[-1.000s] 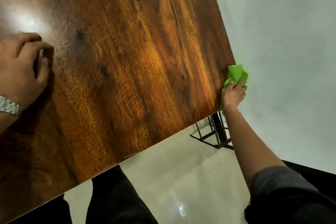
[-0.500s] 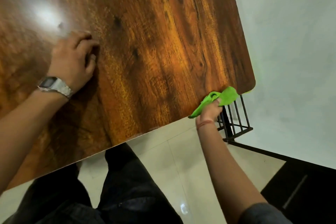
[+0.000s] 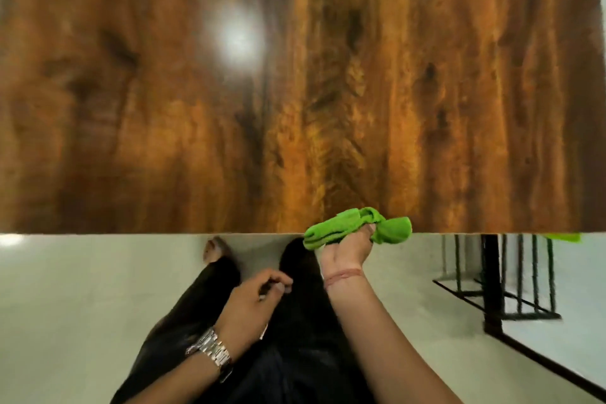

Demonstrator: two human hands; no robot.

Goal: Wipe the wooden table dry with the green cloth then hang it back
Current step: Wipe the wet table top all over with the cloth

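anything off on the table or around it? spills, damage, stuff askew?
Nothing stands out. The wooden table shows no puddles or damage, only a lamp glare; the view is blurred, so thin moisture can't be ruled out. The green cloth is bunched in the right hand at the near edge. The left hand is off the table.

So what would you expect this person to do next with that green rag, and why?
Probably draw the green cloth along the near edge of the wooden table. The right hand grips it bunched right at that edge, while the left hand hangs off the table. No water shows in this blurred view, so hanging it up may follow soon.
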